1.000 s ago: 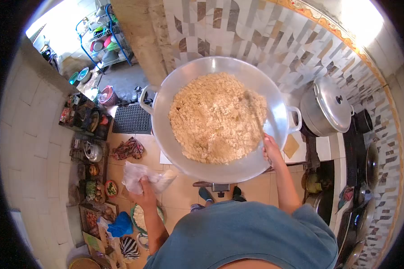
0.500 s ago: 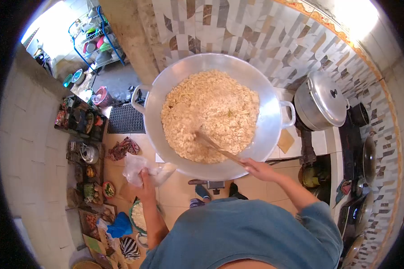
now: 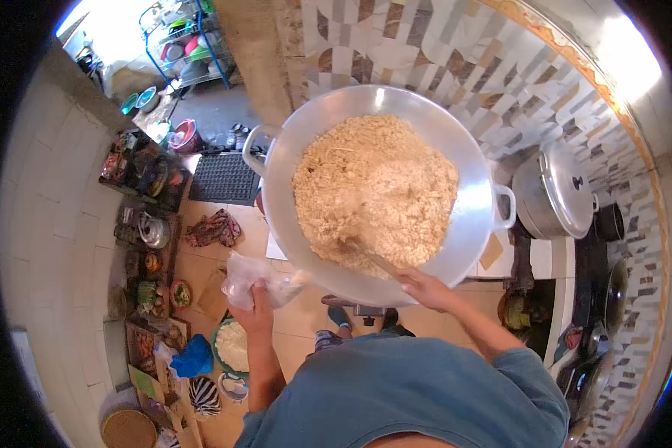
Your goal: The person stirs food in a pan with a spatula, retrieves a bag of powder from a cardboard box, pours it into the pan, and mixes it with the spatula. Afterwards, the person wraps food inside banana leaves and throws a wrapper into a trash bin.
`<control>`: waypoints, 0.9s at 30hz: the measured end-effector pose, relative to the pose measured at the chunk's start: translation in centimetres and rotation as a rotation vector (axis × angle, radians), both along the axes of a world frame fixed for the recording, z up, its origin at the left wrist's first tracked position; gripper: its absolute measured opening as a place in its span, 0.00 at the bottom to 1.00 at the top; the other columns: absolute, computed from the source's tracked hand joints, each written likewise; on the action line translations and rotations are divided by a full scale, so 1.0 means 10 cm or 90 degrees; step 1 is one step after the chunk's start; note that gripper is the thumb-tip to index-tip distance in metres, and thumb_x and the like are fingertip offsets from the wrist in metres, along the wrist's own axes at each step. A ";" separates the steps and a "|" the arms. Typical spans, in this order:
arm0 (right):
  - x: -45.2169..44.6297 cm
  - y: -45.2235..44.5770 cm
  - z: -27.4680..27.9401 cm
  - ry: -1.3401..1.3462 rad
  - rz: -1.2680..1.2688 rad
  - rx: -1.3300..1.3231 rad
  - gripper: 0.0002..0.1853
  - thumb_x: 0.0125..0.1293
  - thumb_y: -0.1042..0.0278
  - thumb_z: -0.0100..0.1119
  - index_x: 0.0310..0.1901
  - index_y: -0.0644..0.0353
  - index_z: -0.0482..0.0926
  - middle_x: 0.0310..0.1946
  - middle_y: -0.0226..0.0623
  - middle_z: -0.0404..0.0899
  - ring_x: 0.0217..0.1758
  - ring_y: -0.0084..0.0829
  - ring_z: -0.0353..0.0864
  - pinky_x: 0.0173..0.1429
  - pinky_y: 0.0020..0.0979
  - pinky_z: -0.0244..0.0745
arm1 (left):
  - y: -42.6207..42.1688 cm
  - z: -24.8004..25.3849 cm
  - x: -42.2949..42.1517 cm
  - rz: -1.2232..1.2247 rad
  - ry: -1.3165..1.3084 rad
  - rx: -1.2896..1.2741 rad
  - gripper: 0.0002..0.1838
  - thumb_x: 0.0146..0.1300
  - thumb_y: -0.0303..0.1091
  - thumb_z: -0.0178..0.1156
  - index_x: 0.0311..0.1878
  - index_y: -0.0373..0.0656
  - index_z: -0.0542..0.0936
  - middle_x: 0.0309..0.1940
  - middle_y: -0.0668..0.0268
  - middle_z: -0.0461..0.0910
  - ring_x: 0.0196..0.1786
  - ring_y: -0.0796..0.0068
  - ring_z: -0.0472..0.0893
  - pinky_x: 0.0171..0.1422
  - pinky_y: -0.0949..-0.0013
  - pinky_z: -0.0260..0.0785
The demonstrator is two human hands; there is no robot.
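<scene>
A wide metal pan [image 3: 467, 246] with two loop handles holds a large heap of pale brown, grainy food [image 3: 381, 187]. My right hand [image 3: 424, 290] is closed round the handle of a wooden spoon [image 3: 377, 260] at the pan's near rim. The spoon's far end is sunk in the lower left part of the heap. Left of the pan, my left hand [image 3: 257, 313] grips a clear plastic bag [image 3: 255, 282], whose pale end lies close to the pan's lower left rim. What the bag contains is hard to make out.
A lidded metal pot [image 3: 549, 190] stands right of the pan, near a small black pot [image 3: 608, 222]. On the floor at left are a bowl of white food [image 3: 232, 347], a blue bag [image 3: 192, 356], a patterned cloth [image 3: 213, 228] and a kettle [image 3: 154, 231].
The spoon has swept from the heap's right side to its lower left, and my right hand has moved left along the near rim. My left hand still holds the bag. The view has shifted slightly.
</scene>
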State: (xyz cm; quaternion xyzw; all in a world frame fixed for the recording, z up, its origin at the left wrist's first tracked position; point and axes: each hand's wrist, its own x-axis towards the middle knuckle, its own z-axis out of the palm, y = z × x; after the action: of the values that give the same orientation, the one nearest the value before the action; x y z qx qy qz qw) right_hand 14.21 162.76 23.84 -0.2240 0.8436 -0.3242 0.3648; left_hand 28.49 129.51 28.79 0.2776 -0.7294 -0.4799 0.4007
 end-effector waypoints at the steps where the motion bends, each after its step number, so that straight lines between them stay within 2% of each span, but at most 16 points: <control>1: -0.01 -0.27 -0.12 -0.005 -0.059 -0.034 0.21 0.66 0.62 0.50 0.60 0.57 0.65 0.52 0.42 0.73 0.55 0.35 0.72 0.60 0.33 0.65 | -0.01 0.02 0.02 0.003 0.005 0.012 0.08 0.58 0.26 0.58 0.40 0.34 0.74 0.36 0.63 0.77 0.38 0.73 0.76 0.44 0.69 0.69; 2: -0.02 -0.51 -0.24 -0.012 -0.121 -0.069 0.22 0.65 0.62 0.51 0.60 0.56 0.65 0.52 0.42 0.73 0.54 0.38 0.73 0.59 0.33 0.65 | 0.00 0.07 0.03 0.004 0.008 0.024 0.08 0.58 0.26 0.58 0.40 0.34 0.74 0.36 0.63 0.77 0.38 0.72 0.76 0.44 0.69 0.69; 4: -0.21 -0.92 -0.64 0.051 -0.173 -0.118 0.22 0.64 0.61 0.52 0.59 0.58 0.64 0.47 0.51 0.75 0.50 0.45 0.76 0.52 0.38 0.70 | 0.00 0.10 0.07 0.015 0.010 0.050 0.09 0.58 0.26 0.58 0.40 0.34 0.74 0.35 0.63 0.77 0.38 0.71 0.76 0.44 0.69 0.69; 6: -0.43 -1.28 -0.99 0.138 -0.265 -0.234 0.22 0.65 0.60 0.51 0.58 0.59 0.64 0.43 0.48 0.77 0.44 0.43 0.78 0.49 0.37 0.71 | 0.00 0.10 0.11 0.039 0.011 0.074 0.09 0.58 0.26 0.58 0.40 0.34 0.74 0.35 0.62 0.77 0.38 0.71 0.76 0.43 0.69 0.69; 9: -0.79 -1.60 -1.17 0.224 -0.395 -0.322 0.21 0.66 0.60 0.50 0.57 0.58 0.65 0.37 0.44 0.77 0.30 0.35 0.77 0.35 0.34 0.73 | -0.05 0.25 0.19 0.027 -0.088 -0.118 0.09 0.58 0.26 0.59 0.40 0.33 0.75 0.36 0.61 0.77 0.38 0.69 0.76 0.43 0.68 0.68; 12: -1.10 -1.53 -0.71 -0.225 -0.578 -0.442 0.19 0.68 0.58 0.47 0.57 0.54 0.65 0.26 0.36 0.72 0.17 0.25 0.68 0.20 0.28 0.67 | -0.14 0.00 0.34 0.043 -0.074 -0.043 0.21 0.58 0.36 0.62 0.48 0.30 0.72 0.43 0.56 0.77 0.44 0.66 0.76 0.49 0.66 0.69; 15: -1.22 -1.29 -0.61 -0.470 -0.674 -0.632 0.18 0.69 0.56 0.45 0.57 0.52 0.62 0.18 0.29 0.64 0.12 0.19 0.59 0.13 0.24 0.56 | -0.13 -0.15 0.40 0.033 0.005 0.007 0.09 0.57 0.27 0.59 0.39 0.33 0.76 0.33 0.60 0.78 0.36 0.68 0.76 0.43 0.66 0.68; 16: -1.19 -1.14 -0.57 -0.501 -0.649 -0.664 0.19 0.69 0.55 0.43 0.57 0.50 0.60 0.17 0.27 0.60 0.12 0.19 0.59 0.13 0.24 0.56 | -0.10 -0.09 0.42 0.041 -0.027 -0.007 0.12 0.58 0.30 0.60 0.41 0.32 0.75 0.36 0.59 0.77 0.37 0.67 0.76 0.44 0.65 0.69; 18: -0.94 -0.87 -0.28 -0.430 -0.651 -0.617 0.18 0.69 0.56 0.43 0.57 0.50 0.61 0.19 0.28 0.63 0.12 0.19 0.59 0.13 0.24 0.56 | -0.04 0.09 0.45 0.059 -0.090 -0.033 0.19 0.59 0.36 0.61 0.46 0.30 0.73 0.42 0.56 0.77 0.40 0.65 0.76 0.46 0.63 0.70; 19: -0.87 -0.75 -0.18 -0.396 -0.655 -0.592 0.18 0.69 0.57 0.43 0.57 0.50 0.62 0.20 0.28 0.64 0.13 0.19 0.59 0.13 0.24 0.56 | -0.05 0.10 0.45 0.048 -0.119 -0.053 0.19 0.59 0.36 0.61 0.46 0.30 0.73 0.42 0.56 0.77 0.41 0.65 0.76 0.46 0.63 0.70; 21: -0.89 -0.52 -0.22 -0.172 -0.645 -0.451 0.18 0.69 0.58 0.43 0.58 0.51 0.63 0.24 0.32 0.69 0.16 0.24 0.65 0.19 0.27 0.64 | -0.06 0.10 0.50 0.020 -0.189 -0.091 0.19 0.60 0.37 0.61 0.47 0.30 0.72 0.43 0.55 0.77 0.42 0.64 0.76 0.47 0.64 0.69; 22: -0.92 -0.39 -0.27 -0.062 -0.635 -0.377 0.18 0.69 0.59 0.43 0.58 0.52 0.63 0.26 0.34 0.72 0.18 0.27 0.68 0.22 0.29 0.68 | -0.03 0.10 0.50 0.014 -0.160 -0.074 0.20 0.60 0.37 0.60 0.47 0.30 0.73 0.43 0.55 0.77 0.42 0.64 0.76 0.48 0.64 0.69; 24: -1.20 -0.12 -0.87 0.150 -0.515 -0.277 0.19 0.68 0.60 0.43 0.59 0.53 0.63 0.34 0.38 0.76 0.29 0.33 0.74 0.35 0.32 0.72 | 0.01 0.09 0.42 0.001 -0.101 -0.041 0.20 0.61 0.39 0.59 0.47 0.30 0.73 0.43 0.55 0.77 0.43 0.63 0.76 0.49 0.64 0.68; 25: -1.27 -0.02 -1.07 0.251 -0.451 -0.223 0.20 0.68 0.60 0.43 0.59 0.54 0.63 0.38 0.40 0.77 0.34 0.36 0.77 0.42 0.34 0.73 | 0.06 0.15 0.36 0.003 -0.079 -0.065 0.15 0.61 0.35 0.58 0.44 0.31 0.74 0.39 0.57 0.77 0.40 0.66 0.76 0.45 0.66 0.68; 26: -1.17 0.02 -0.99 0.228 -0.370 -0.128 0.21 0.68 0.60 0.43 0.60 0.57 0.62 0.49 0.48 0.75 0.51 0.41 0.74 0.57 0.35 0.66 | 0.14 0.26 0.27 0.005 -0.057 -0.088 0.11 0.61 0.31 0.57 0.40 0.31 0.75 0.34 0.59 0.78 0.37 0.69 0.76 0.42 0.67 0.68; 27: -1.06 0.07 -0.91 0.182 -0.333 -0.108 0.21 0.68 0.60 0.43 0.60 0.57 0.62 0.51 0.48 0.74 0.53 0.41 0.74 0.57 0.35 0.66 | 0.20 0.32 0.23 0.007 -0.037 -0.109 0.07 0.60 0.27 0.56 0.36 0.32 0.77 0.30 0.62 0.78 0.34 0.72 0.76 0.38 0.69 0.68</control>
State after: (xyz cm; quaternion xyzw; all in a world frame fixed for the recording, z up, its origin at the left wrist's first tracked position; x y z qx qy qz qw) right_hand 3.59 163.49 14.75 -0.0722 0.8854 -0.4415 0.1267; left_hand 30.79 131.49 31.96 0.2598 -0.7775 -0.4054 0.4045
